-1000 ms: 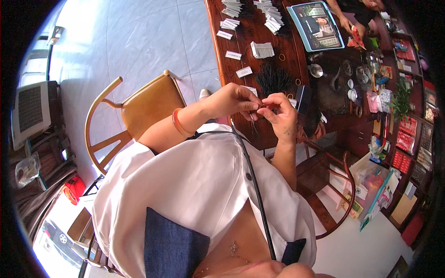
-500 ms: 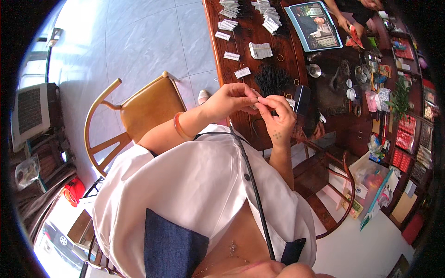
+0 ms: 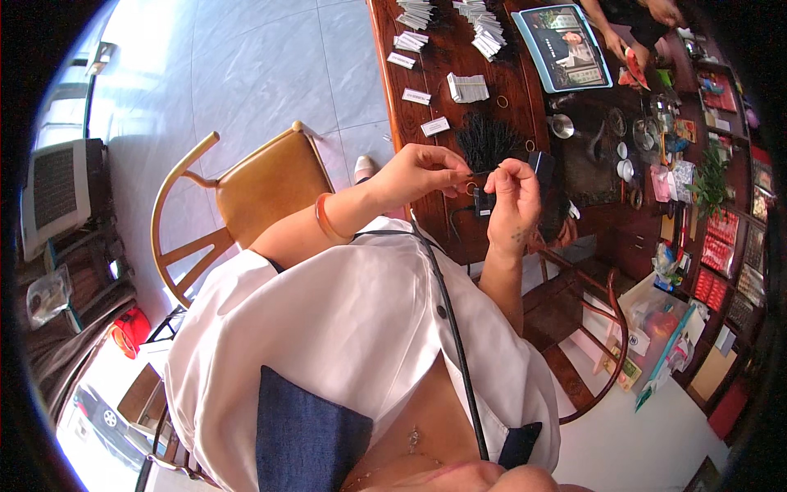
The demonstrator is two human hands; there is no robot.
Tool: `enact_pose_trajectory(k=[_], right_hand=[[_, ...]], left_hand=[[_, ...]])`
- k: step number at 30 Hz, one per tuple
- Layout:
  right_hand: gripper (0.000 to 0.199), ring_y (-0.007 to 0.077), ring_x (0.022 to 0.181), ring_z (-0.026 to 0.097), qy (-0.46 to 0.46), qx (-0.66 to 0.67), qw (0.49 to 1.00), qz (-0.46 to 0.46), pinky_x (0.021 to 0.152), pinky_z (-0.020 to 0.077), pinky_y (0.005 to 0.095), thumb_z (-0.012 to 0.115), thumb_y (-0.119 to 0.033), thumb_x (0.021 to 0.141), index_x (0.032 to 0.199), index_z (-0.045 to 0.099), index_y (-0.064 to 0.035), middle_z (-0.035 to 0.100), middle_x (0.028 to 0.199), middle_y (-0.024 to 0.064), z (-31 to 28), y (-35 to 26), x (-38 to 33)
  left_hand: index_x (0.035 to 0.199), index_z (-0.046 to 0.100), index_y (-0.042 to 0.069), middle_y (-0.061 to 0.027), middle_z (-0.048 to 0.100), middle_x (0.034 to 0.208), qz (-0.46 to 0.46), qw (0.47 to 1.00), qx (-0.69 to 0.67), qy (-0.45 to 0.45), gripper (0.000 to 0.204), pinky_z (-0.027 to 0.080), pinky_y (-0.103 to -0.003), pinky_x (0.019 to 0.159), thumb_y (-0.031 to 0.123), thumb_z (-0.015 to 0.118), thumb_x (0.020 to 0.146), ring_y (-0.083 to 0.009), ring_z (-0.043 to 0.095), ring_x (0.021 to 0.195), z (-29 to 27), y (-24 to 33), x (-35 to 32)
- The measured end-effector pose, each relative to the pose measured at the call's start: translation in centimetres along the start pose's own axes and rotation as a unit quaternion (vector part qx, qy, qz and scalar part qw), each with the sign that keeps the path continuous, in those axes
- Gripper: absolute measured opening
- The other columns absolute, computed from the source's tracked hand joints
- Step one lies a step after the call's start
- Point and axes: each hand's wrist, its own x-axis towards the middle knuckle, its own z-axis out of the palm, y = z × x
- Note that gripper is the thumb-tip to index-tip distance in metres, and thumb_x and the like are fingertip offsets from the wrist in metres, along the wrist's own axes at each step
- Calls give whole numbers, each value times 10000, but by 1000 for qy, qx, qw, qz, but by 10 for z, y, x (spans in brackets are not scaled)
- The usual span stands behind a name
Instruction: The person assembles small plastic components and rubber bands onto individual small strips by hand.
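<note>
My left hand (image 3: 418, 174), with an orange bangle on its wrist, and my right hand (image 3: 512, 197) meet in front of my chest over the edge of the dark wooden table (image 3: 426, 123). Both pinch a thin dark strand (image 3: 479, 174) stretched between their fingertips. Under my right hand's fingers hangs a small black bundle (image 3: 484, 202), which it seems to hold. Just beyond the hands a pile of thin black strands (image 3: 488, 141) lies on the table. A small ring-shaped band (image 3: 501, 102) lies further back.
Stacks of small white cards (image 3: 467, 86) are spread over the table's far part, next to a tablet (image 3: 566, 47). Another person's hands (image 3: 631, 49) hold a red slice at the top right. A tan-seated wooden chair (image 3: 254, 189) stands left; tea ware (image 3: 623, 160) and a second chair (image 3: 590, 328) are on the right.
My hands stay together at the same spot. The right hand has shifted slightly to the right and the fingers have drawn the strand out between them.
</note>
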Motion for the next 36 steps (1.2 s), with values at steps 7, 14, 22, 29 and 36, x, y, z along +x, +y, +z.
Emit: enact_pose_trajectory(k=[7, 14, 22, 29, 36], right_hand=[[77, 83, 672, 488, -7, -9, 1000, 0, 629, 412, 206, 529, -60, 888, 941, 501, -12, 505, 788, 26, 4, 1, -1], [125, 89, 666, 490, 21, -11, 999, 45, 633, 407, 215, 553, -96, 883, 962, 510, -9, 523, 769, 25, -4, 10, -1], [240, 82, 757, 502, -50, 85, 985, 145, 693, 420, 213, 604, -92, 847, 1064, 543, -10, 535, 896, 15, 3, 4, 0], [206, 98, 912, 512, -149, 20, 983, 106, 764, 421, 213, 614, -34, 810, 1015, 595, -25, 510, 1073, 31, -8, 8, 2], [92, 133, 869, 566, -45, -123, 991, 17, 745, 449, 242, 640, -70, 807, 890, 663, -37, 610, 933, 54, 2, 12, -2]], left_hand=[[925, 614, -15, -44, 599, 937, -15, 994, 100, 40, 172, 487, -232, 726, 135, 623, 840, -106, 581, 823, 0, 1, 1], [949, 601, -31, -61, 597, 925, 21, 997, 68, 44, 160, 501, -232, 694, 67, 624, 824, -115, 593, 795, 4, 1, 1], [937, 592, -38, -49, 604, 861, 38, 990, 133, 10, 146, 477, -224, 639, 75, 577, 847, -97, 576, 728, -5, -2, 1], [956, 598, -22, -31, 612, 814, 0, 991, 135, 22, 180, 463, -215, 608, 119, 595, 844, -87, 575, 696, -6, 0, -1], [955, 604, -17, -31, 617, 811, 5, 995, 98, 5, 176, 466, -220, 604, 120, 603, 844, -92, 577, 679, -4, 1, 0]])
